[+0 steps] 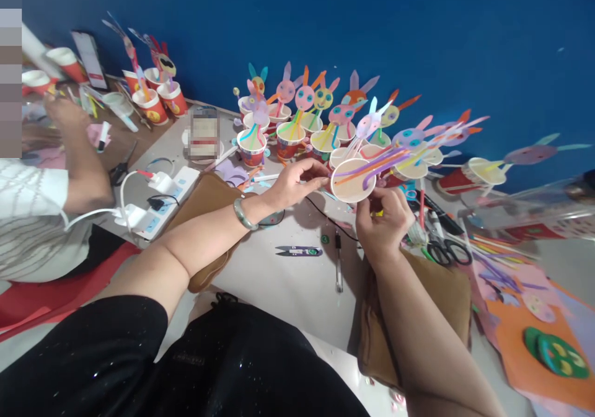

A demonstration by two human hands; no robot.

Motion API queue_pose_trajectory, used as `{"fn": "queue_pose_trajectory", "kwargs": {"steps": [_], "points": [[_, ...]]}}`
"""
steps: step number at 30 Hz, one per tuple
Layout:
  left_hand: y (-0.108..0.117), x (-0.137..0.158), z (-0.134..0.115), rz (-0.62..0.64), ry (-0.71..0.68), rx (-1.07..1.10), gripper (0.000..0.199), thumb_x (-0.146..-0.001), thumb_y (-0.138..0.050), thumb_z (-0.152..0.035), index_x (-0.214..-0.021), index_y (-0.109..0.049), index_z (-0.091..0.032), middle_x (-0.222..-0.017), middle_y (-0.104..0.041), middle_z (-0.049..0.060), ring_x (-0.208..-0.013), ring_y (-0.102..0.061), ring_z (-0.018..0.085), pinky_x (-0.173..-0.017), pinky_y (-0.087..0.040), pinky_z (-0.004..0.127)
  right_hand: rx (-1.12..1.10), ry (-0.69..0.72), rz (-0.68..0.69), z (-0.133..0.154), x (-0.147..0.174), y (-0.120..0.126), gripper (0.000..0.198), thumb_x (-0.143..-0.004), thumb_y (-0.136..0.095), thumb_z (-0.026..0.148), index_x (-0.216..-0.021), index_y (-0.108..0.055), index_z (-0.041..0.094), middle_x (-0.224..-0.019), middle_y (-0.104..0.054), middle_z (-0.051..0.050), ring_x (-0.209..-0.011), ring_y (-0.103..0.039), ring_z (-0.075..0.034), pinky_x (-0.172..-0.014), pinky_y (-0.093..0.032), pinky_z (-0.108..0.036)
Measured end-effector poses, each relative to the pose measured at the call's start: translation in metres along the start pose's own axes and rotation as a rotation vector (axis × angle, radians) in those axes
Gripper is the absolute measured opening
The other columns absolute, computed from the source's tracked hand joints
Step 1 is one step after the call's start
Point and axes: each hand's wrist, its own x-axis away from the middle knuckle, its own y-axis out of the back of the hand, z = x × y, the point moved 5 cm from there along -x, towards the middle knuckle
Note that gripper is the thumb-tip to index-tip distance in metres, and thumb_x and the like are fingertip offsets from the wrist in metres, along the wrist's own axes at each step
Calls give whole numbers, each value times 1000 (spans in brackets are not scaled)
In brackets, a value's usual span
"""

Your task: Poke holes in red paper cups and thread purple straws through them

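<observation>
At centre frame in the head view here, the left hand [300, 184] and right hand [385, 223] grip a paper cup [351, 189] between closed fingers, its coloured stems [395, 160] apparently fixed. Behind, rabbit-eared cup figures [305, 98] look finished; loose coloured strips [501, 248] at right seem unused.

A single head-worn camera looks forward and down upon both hands [297, 184]. The counter [264, 280] lies near, the blue wall [418, 33] beyond.
</observation>
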Motion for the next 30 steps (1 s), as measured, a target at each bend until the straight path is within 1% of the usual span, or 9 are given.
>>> {"fn": "queue_pose_trajectory", "kwargs": {"steps": [4,7,10,13,20,23,26,28,30], "points": [[1,-1,-2,-9,33,18,47,-85,-77,-59,-99,-67,-15,-93,-72,4,-82,-65,13,-78,-54,28,-4,18,22,3,0,0,10,-94,-57,28,-85,-61,24,-71,-57,-2,-64,-55,-18,-64,-48,-32],[1,-1,-5,1,20,30,45,-87,-76,-59,-97,-65,-16,-90,-71,3,-82,-67,12,-77,-55,28,-15,39,26,5,0,-1,9,-94,-57,26,-87,-60,24,-72,-57,-2,-65,-54,-17,-64,-47,-32],[1,0,-8,-7,-10,-21,39,-92,-71,-54,-96,-64,-16,-88,-70,2,-79,-67,12,-73,-56,27,-40,48,20,7,1,-1,8,-94,-56,25,-87,-60,24,-74,-59,-3,-67,-55,-18,-65,-47,-32],[2,1,-8,-16,-14,-71,32,-95,-69,-49,-96,-61,-18,-89,-67,2,-79,-64,12,-73,-55,26,-30,28,29,6,1,-2,8,-93,-55,25,-88,-61,24,-75,-59,-3,-67,-56,-18,-65,-47,-32],[3,2,-11,5,-6,-41,14,-97,-60,-33,-93,-52,-22,-85,-54,-1,-75,-53,11,-73,-50,27,-20,28,35,8,-2,-1,10,-93,-54,22,-87,-62,22,-70,-54,-2,-65,-54,-17,-65,-46,-32],[2,3,-11,15,38,-17,8,-95,-54,-25,-89,-49,-22,-80,-48,-2,-73,-49,11,-72,-48,27,-41,25,17,7,-2,-1,11,-93,-54,23,-87,-63,21,-69,-55,-1,-63,-53,-16,-63,-45,-31],[1,2,-10,14,123,-5,12,-92,-52,-23,-83,-44,-22,-77,-43,-2,-73,-47,13,-73,-47,28,-63,12,-11,5,-2,-3,10,-92,-57,25,-86,-64,21,-68,-56,0,-62,-53,-16,-62,-44,-30],[0,3,-11,17,167,-19,15,-92,-53,-25,-81,-43,-22,-78,-45,-2,-75,-47,13,-75,-47,30,-88,-8,-19,3,-2,-4,9,-91,-59,25,-85,-64,21,-68,-58,0,-60,-52,-15,-60,-43,-30],[0,3,-12,15,190,-23,15,-90,-56,-25,-81,-44,-22,-83,-50,0,-78,-49,14,-80,-49,31,-114,-32,-19,2,-1,-5,8,-91,-59,25,-86,-65,21,-69,-60,0,-59,-51,-14,-59,-42,-29]]}}
